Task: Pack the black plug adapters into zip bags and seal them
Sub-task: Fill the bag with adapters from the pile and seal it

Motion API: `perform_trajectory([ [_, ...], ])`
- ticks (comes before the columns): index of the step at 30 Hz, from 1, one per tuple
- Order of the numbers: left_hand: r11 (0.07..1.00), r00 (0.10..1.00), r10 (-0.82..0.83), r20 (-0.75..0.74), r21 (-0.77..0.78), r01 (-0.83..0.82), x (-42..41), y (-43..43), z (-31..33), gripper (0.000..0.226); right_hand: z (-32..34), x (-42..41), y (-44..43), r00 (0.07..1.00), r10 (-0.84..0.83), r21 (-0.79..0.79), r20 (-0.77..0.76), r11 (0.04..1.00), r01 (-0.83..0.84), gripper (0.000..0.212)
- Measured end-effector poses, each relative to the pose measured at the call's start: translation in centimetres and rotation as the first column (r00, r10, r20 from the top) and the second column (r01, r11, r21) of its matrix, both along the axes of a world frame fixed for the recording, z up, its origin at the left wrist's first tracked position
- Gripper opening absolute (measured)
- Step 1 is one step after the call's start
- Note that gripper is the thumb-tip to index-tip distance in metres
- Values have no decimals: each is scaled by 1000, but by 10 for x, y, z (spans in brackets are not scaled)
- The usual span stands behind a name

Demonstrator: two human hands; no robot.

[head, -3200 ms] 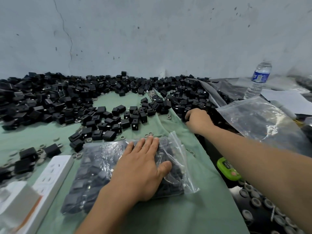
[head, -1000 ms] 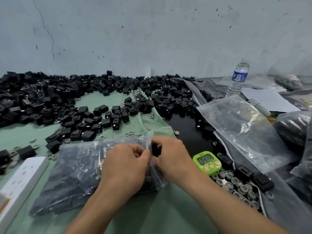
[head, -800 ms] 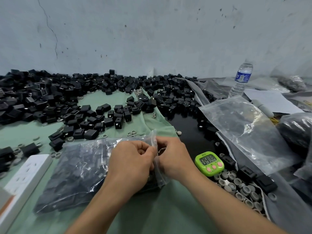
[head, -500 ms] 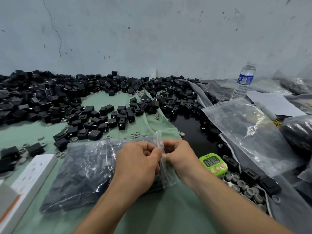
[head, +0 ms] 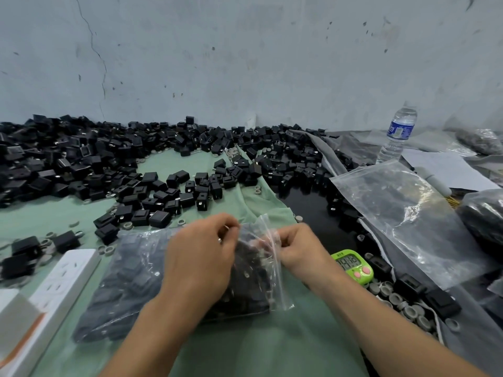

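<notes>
left hand (head: pixel 200 257): fingers curled, pinching the left lip at the mouth of the clear plastic zip bag (head: pixel 130 281).
right hand (head: pixel 302 254): fingers curled, pinching the right lip of the same mouth.
change: half a second ago the two hands sat knuckle to knuckle on the mouth. Now they are apart, with a stretch of crumpled plastic showing between them. About three seconds ago the left hand lay flat on the bag and the right hand reached out to the heap.
clear plastic zip bag: filled with black plug adapters and lying flat on the green cloth (head: pixel 272 349) near the desk's front edge, mouth to the right. The mouth is blurred, so I cannot tell whether the strip is sealed.
black plug adapters (head: pixel 81 159): a loose heap along the desk's back edge, thickest towards the back left corner.
lime-green digital timer (head: pixel 352 265): just beside the right wrist, on its right.
white power strip (head: pixel 62 284): left of the bag, towards the front left corner.
empty clear plastic bag (head: pixel 408 221): lying towards the right edge.
grey rings (head: pixel 402 303): clustered in front of the timer.
clear water bottle with a blue label (head: pixel 397 131): upright near the back right corner.
</notes>
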State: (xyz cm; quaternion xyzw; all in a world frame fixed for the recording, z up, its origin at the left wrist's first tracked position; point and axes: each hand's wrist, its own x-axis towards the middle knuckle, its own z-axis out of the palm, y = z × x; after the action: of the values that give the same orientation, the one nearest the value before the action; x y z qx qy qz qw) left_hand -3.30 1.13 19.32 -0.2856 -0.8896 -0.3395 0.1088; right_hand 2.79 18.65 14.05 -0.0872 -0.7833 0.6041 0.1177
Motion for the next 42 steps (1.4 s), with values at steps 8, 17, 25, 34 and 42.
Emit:
perform_trajectory([
  [8, 983, 995, -99, -13, -158, 96, -11, -9, -10, 30, 4, -5, 9, 914, -399, 49, 74, 917, 396, 41],
  [17, 732, 921, -375, -103, -643, 225, 10, 11, -39, 61, 19, -28, 18, 905, -364, 510, 221, 834, 211, 28],
  [25, 689, 894, -424, -146, -693, 214, 22, 23, -39, 68, 12, -50, 15, 881, -362, 577, 306, 807, 131, 32],
  [34, 961, 977, -189, 95, -186, 203, -15, 24, -2, 18, 8, -48, 17, 872, -415, 443, 258, 853, 275, 28],
  [42, 827, 913, -249, 323, -421, 374, -89, 93, 7, 18, 17, -21, 1, 826, -549, 555, 126, 729, 399, 12],
])
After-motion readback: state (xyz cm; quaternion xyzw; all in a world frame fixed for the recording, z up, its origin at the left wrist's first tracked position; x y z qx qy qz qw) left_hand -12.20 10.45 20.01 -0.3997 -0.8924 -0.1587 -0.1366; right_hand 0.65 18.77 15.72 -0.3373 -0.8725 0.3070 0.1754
